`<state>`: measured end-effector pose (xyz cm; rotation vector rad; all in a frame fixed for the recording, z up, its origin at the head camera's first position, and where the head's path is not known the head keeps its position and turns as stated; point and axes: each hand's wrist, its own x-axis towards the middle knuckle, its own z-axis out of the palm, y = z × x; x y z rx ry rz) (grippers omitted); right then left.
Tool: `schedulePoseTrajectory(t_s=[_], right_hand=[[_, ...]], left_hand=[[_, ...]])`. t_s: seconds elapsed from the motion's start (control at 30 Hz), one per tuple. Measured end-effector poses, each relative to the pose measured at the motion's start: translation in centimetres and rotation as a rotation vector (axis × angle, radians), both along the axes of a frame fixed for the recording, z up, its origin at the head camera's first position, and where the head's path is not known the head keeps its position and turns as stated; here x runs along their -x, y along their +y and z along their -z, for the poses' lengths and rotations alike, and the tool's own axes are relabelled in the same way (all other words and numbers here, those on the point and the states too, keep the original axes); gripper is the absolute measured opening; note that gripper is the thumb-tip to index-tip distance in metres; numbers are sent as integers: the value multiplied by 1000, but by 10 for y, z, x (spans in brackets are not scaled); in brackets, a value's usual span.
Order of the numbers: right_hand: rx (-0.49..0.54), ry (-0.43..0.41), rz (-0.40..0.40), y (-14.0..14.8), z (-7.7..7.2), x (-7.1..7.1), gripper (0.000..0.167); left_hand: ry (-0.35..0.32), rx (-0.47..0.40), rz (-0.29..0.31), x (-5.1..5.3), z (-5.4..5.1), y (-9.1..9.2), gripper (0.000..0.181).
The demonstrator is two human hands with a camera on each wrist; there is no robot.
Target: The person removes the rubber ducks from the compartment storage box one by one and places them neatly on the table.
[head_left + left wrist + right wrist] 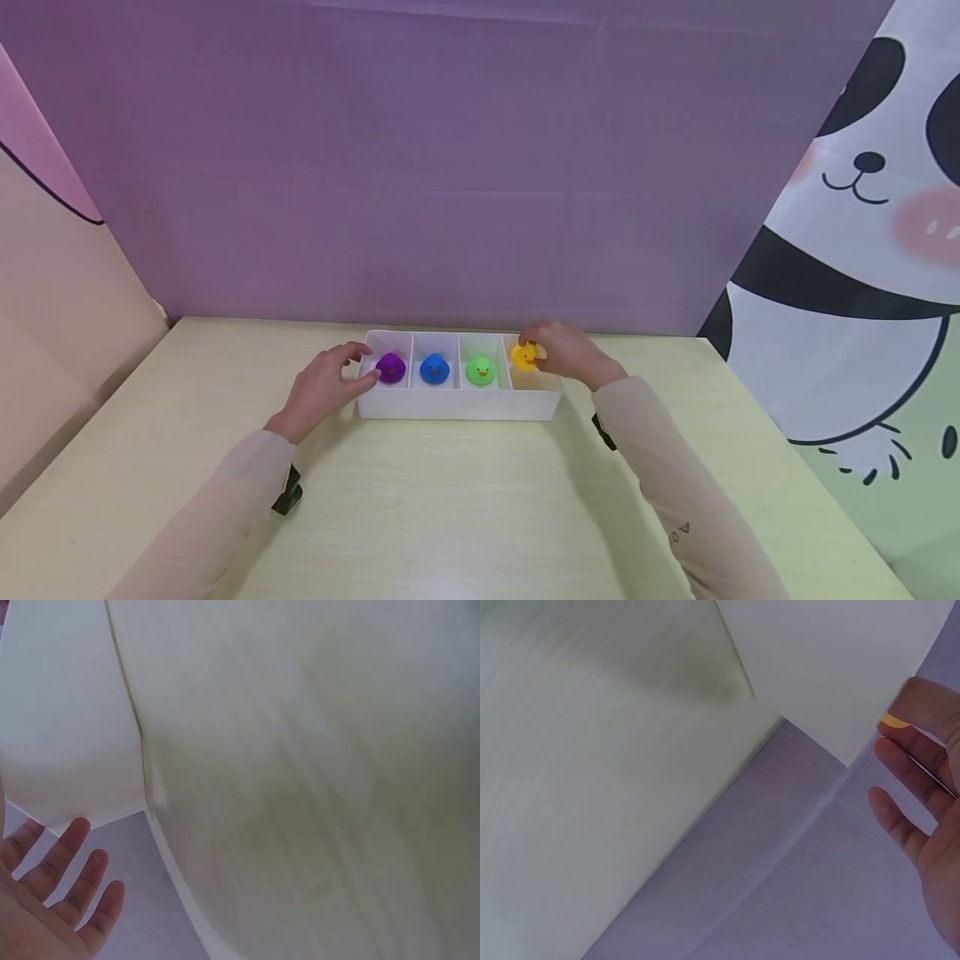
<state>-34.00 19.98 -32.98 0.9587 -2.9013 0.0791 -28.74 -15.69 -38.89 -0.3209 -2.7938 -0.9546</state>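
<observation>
A white box (459, 406) with a row of compartments stands near the table's back edge. Its compartments hold a purple toy duck (391, 367), a blue one (435, 368), a green one (481, 370) and, at the right end, a yellow toy duck (524, 356). My right hand (564, 350) pinches the yellow duck between thumb and fingers; only a sliver of yellow shows in the right wrist view. At the box's left end is my left hand (318, 390), thumb and index finger spread beside the purple duck. Its other fingers extend loosely in the left wrist view.
The pale wooden table (450, 508) spreads in front of the box. Close behind rises a purple cloth backdrop (450, 167). A panda-printed panel (862, 250) stands on the right, a pale pink one (60, 317) on the left.
</observation>
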Motion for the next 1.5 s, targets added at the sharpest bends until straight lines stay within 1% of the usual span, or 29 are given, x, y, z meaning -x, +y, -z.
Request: schedulePoseTrajectory(t_s=[0.23,0.4,0.5,0.8,1.03,1.17,1.33,1.5], right_hand=[[-24,48,0,2,-12,-1,30],[-21,80,-28,4,-21,-3,31],[-21,92,-30,6,-27,-6,30],[-16,86,16,15,-37,-8,29],[-1,106,7,27,-39,-9,30],[5,110,11,34,-39,-10,30],[2,124,27,46,-37,-11,28],[8,127,24,55,-32,-12,28]], left_hand=[[23,5,-4,-1,0,-1,45],[21,9,-3,-2,-1,0,45],[20,9,-1,-1,0,0,45],[27,9,-1,1,2,0,45],[3,-1,-12,1,3,0,46],[9,-1,-9,1,3,-1,46],[15,-2,-1,0,3,-1,45],[8,-3,-7,0,2,0,46]])
